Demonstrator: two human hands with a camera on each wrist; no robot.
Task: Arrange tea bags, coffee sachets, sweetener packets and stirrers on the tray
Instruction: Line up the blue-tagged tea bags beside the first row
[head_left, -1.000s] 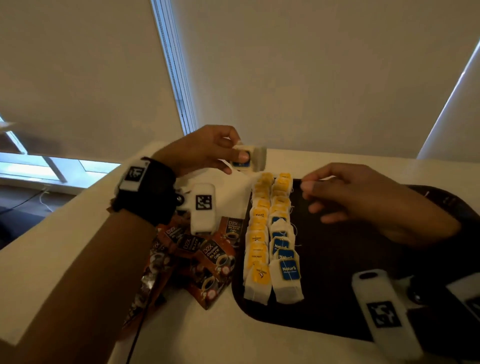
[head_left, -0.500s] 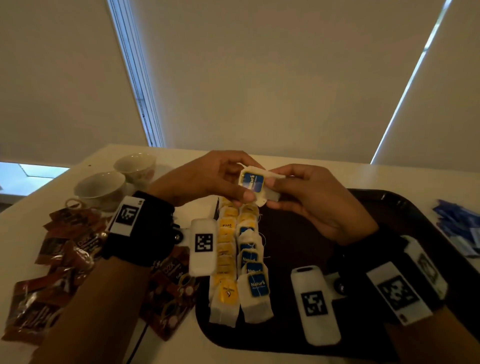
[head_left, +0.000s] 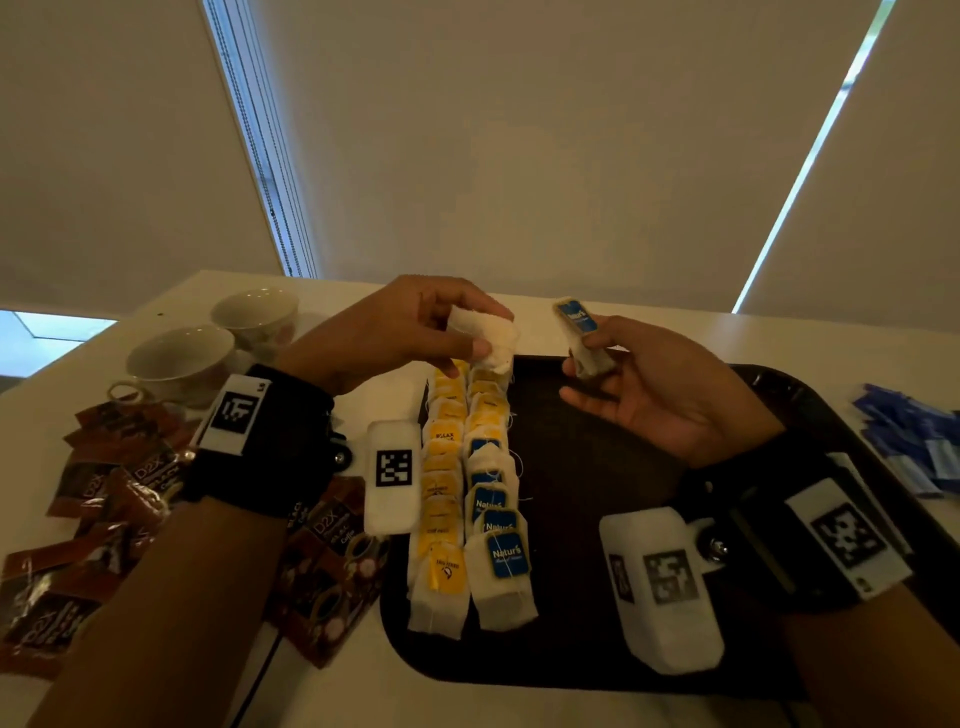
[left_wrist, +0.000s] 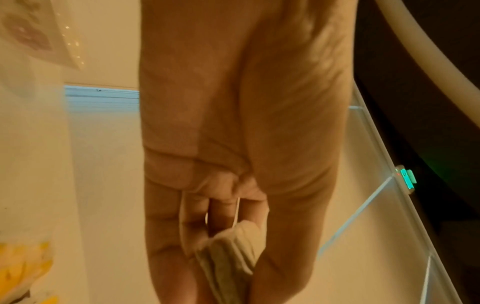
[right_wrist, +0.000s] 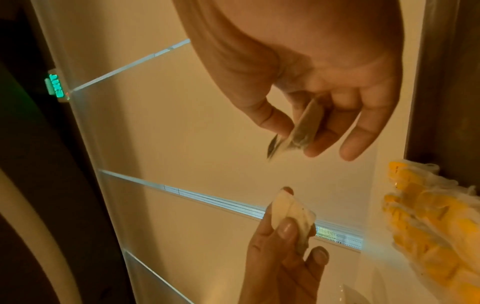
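Note:
My left hand (head_left: 467, 340) pinches a white tea bag (head_left: 485, 338) above the far end of two rows on the dark tray (head_left: 597, 467). The left wrist view shows that tea bag (left_wrist: 228, 246) between my fingertips. My right hand (head_left: 587, 358) pinches a blue-tagged tea bag (head_left: 577, 330), held upright over the tray's far edge; the right wrist view shows this tea bag (right_wrist: 303, 125) edge-on. A row of yellow-tagged tea bags (head_left: 441, 493) and a row of blue-tagged tea bags (head_left: 496, 519) lie overlapped along the tray's left side.
Brown coffee sachets (head_left: 104, 493) are scattered on the table left of the tray. Two white cups (head_left: 182, 358) stand at the back left. Blue sweetener packets (head_left: 914, 436) lie right of the tray. Window blinds rise behind the table.
Half a second ago both hands held tea bags together. They have now drawn apart: the right hand holds the blue-tagged bag, the left keeps a white one.

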